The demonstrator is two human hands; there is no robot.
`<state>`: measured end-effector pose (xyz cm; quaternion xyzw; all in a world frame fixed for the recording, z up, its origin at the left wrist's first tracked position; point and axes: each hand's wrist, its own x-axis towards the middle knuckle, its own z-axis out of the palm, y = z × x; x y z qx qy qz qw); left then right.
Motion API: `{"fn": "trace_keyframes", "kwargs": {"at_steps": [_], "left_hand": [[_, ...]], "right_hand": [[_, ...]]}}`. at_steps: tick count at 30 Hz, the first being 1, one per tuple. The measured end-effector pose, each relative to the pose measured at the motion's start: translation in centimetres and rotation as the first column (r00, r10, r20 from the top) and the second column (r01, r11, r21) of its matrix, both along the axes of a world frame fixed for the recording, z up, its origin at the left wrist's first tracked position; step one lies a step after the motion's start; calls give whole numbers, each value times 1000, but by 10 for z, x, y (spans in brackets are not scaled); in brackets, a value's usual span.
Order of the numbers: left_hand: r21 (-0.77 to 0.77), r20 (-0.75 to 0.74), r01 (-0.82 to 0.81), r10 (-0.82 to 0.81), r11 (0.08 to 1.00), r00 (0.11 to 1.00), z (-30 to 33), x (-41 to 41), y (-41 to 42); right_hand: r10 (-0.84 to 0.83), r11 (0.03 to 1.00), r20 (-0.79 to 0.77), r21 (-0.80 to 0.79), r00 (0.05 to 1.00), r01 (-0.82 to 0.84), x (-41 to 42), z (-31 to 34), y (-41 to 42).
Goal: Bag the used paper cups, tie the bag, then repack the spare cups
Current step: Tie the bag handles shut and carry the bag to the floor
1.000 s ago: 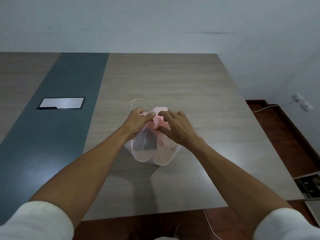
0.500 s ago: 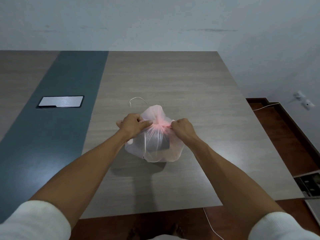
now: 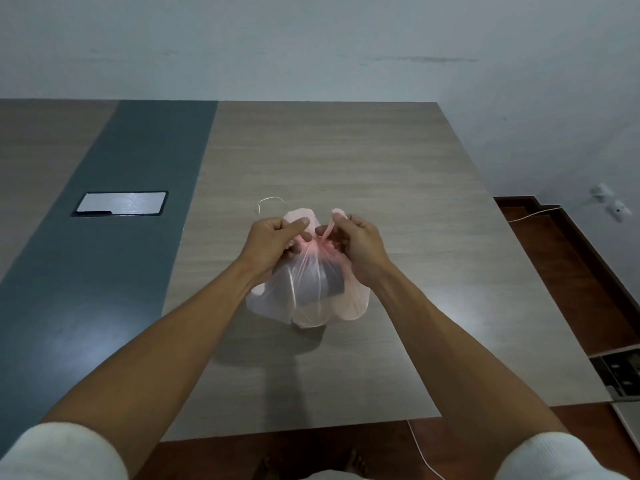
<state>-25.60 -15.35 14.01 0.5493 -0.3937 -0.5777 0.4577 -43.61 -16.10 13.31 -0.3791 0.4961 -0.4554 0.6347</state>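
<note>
A translucent pink plastic bag stands on the wooden table, its neck gathered into a pink knot. Dark shapes show through its wall; I cannot make out single cups. My left hand pinches the left flap of the bag's top. The right flap is gripped by my right hand, just beside the knot. Both hands sit close together above the bag.
A thin white loop of wire or elastic lies on the table just behind the bag. A grey strip with a metal cable hatch runs along the left. The table's right edge drops to a red floor with a white cable.
My hands pulled apart half a second ago, drawing the knot tight, and have now come back together above the bag, each gripping a flap of its top.
</note>
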Motion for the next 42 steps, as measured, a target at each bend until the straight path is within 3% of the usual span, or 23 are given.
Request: {"fn": "trace_keyframes", "kwargs": {"at_steps": [2,5,8,11,14,17,22,25,29,35,42], "left_hand": [[95,-169,8,8,995,986,1,-2,0],[148,-334,136,-80,980,939,-2,1,6],[177,-286,143,-88,974,954,-9,-5,12],[214,-269,-11,70,977,961,-16,-17,12],[287,-401,-77,193,955,895,-19,-26,13],[303,-478,-36,185,952,859,-23,-25,14],[280,-451,93,45,955,891,-23,-18,16],[285,-462,125,22,950,887,-28,-10,16],[277,-429,161,-28,947,903,-29,-2,12],[283,-324,-11,107,959,940,-25,-6,9],[186,-257,48,1,981,966,-25,-7,14]], "right_hand": [[-34,999,95,41,995,30,-1,-3,-4],[-45,997,91,70,995,39,-4,-11,-4],[-61,995,64,86,996,56,-2,-17,0],[-115,989,47,96,992,110,4,-17,2],[-102,986,12,135,995,100,5,-17,3],[-140,975,26,175,990,133,7,-16,3],[-182,962,86,221,980,159,11,-16,3],[-177,961,37,221,984,165,17,-15,7],[14,999,-75,53,997,-10,17,-20,12],[154,984,-53,-82,987,-158,8,-20,16],[37,974,-273,-205,961,-96,11,-26,10]]}}
